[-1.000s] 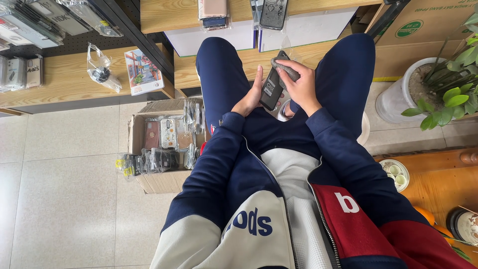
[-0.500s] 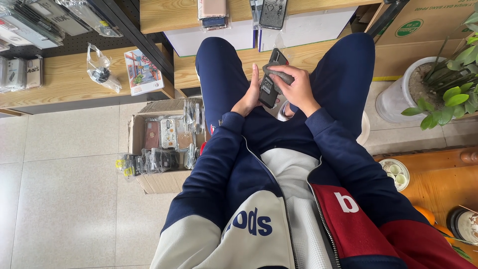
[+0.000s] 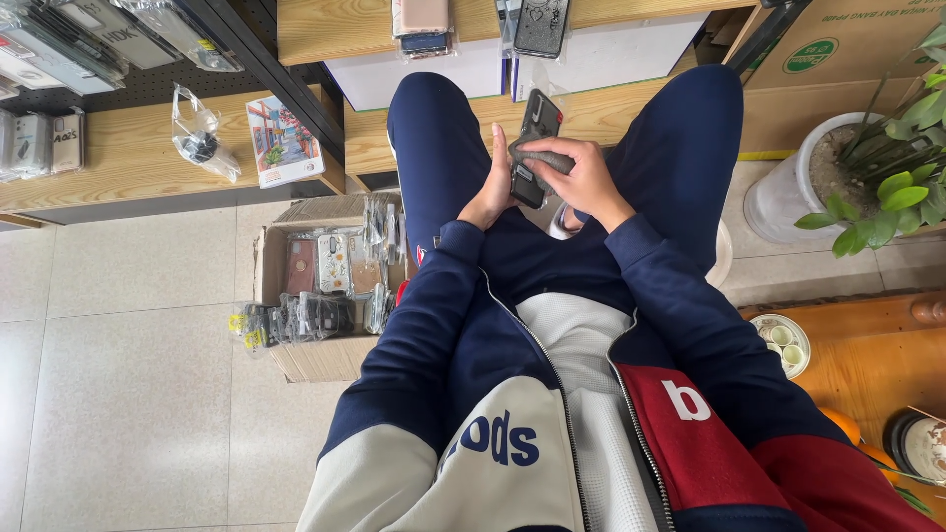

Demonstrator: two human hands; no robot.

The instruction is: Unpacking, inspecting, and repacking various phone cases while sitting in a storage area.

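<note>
Two hands working a dark phone case over the lap

Both hands are meeting above the navy-trousered knees. The right hand (image 3: 576, 177) is clasping a dark, glossy rectangular phone case (image 3: 533, 148), fingers curled over its face. The left hand (image 3: 490, 192) is lying flat and unclenched, pressing against the case's left edge. Beside the left leg, an open corrugated cardboard box (image 3: 317, 360) is holding more bagged cases on pale floor tiles.

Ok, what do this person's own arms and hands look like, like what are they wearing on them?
Both arms wear long navy blue sleeves of a zip-up jacket, ending in ribbed cuffs at the wrists. Nearer the shoulder, the left sleeve turns light grey or off-white and the right sleeve turns red. The left hand and right hand are bare, with no gloves; no rings or watch show.
</note>
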